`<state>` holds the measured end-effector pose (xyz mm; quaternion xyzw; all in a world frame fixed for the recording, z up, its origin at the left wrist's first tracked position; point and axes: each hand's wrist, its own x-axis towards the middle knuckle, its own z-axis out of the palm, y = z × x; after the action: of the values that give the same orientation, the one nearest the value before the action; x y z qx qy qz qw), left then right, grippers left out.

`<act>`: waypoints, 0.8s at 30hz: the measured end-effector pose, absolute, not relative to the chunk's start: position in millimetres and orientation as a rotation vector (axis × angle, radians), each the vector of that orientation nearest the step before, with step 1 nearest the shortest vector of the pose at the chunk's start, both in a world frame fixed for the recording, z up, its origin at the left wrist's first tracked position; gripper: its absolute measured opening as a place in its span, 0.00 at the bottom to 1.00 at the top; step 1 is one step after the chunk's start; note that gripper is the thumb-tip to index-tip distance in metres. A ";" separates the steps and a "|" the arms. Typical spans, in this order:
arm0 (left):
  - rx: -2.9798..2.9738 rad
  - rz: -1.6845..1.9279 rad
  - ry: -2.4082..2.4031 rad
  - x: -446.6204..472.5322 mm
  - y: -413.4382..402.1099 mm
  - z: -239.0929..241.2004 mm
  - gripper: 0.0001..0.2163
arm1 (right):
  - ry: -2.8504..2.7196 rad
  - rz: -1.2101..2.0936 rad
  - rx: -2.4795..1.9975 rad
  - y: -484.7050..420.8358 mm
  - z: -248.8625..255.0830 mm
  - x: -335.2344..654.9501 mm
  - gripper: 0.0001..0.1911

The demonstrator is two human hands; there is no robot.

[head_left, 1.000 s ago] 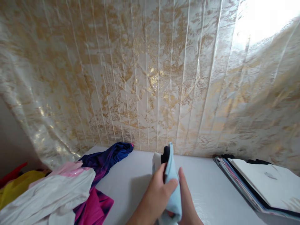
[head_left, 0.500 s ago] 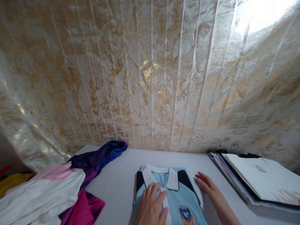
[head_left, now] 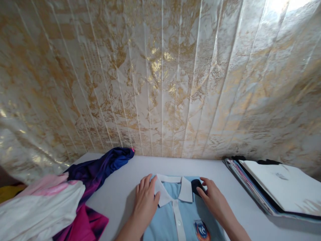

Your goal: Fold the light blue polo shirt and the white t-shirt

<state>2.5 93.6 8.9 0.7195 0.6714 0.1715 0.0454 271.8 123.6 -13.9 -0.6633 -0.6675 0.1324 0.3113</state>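
Left hand (head_left: 145,198) and right hand (head_left: 213,200), both spread flat and gripping nothing, rest on the shoulders of a folded light-blue polo shirt (head_left: 180,219), apparently pinning it smooth. The shirt lies collar-up, centred on the white surface (head_left: 175,164), between a loose clothes heap (head_left: 75,195) and a folded stack (head_left: 276,187). Half a second earlier the left hand lay on the placket and the right beside the shirt.

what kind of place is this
Probably a clothes-folding spot in a home or small shop: a light blue white-collared polo shirt laid flat on a white table, a neat stack of folded garments, a loose heap of unfolded clothes.
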 end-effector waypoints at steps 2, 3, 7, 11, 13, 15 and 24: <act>2.162 0.481 2.072 3.1 106.1 16.0 0.20 | -1.743 0.373 -1.744 129.9 -17.3 272.1 0.26; 2.140 0.469 2.082 2.8 111.6 18.9 0.19 | -1.730 0.390 -1.748 133.0 -18.5 272.1 0.26; 2.094 0.487 2.019 -2.3 128.4 31.7 0.11 | -1.689 0.537 -1.726 141.5 -12.3 274.2 0.25; 2.071 0.604 1.792 -6.4 141.7 41.0 0.09 | -1.673 0.604 -1.656 141.0 -0.7 280.3 0.25; 2.030 0.661 1.729 -5.6 146.8 37.9 0.09 | -1.688 0.560 -1.754 138.1 -2.8 283.0 0.24; 1.990 0.700 1.722 -4.7 149.6 30.2 0.09 | -1.747 0.467 -1.852 134.4 -9.4 284.7 0.22; 1.838 0.919 1.827 -38.6 116.4 3.3 0.11 | -1.993 0.260 -1.440 136.3 30.2 240.3 0.19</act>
<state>-38.6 116.4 3.3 0.6557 0.6516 0.3278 0.1949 240.3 136.3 30.2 -0.5501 -0.7614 0.0994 0.3283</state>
